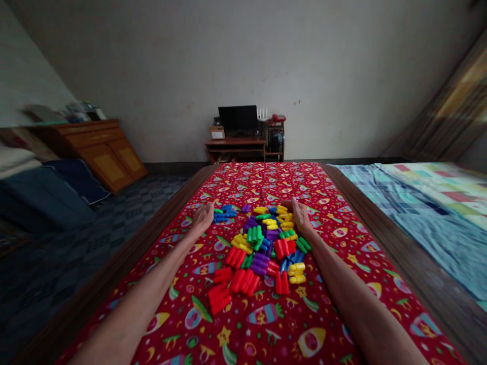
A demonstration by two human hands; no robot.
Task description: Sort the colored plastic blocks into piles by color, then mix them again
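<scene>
A loose pile of plastic toy blocks, each shaped like joined tubes, lies on a red cloth (pixel 262 314). Purple blocks (pixel 261 263) and green blocks (pixel 254 235) sit mid-pile, with red blocks (pixel 219 298) toward me. At the pile's far left, my left hand (pixel 204 217) rests on edge beside some blue blocks (pixel 225 215); its fingers look extended, though partly hidden. On the other side, my right hand (pixel 300 215) stands on edge against yellow blocks (pixel 286 220), open, with fingers bent inward behind them. Neither hand visibly grips a block.
The cloth covers a table with dark wooden edges (pixel 173 205). A bed (pixel 411 218) with blue and patchwork covers adjoins at right. Beyond the far end stands a desk (pixel 236 143) with a monitor (pixel 239 120). A wooden cabinet (pixel 102 152) stands at left.
</scene>
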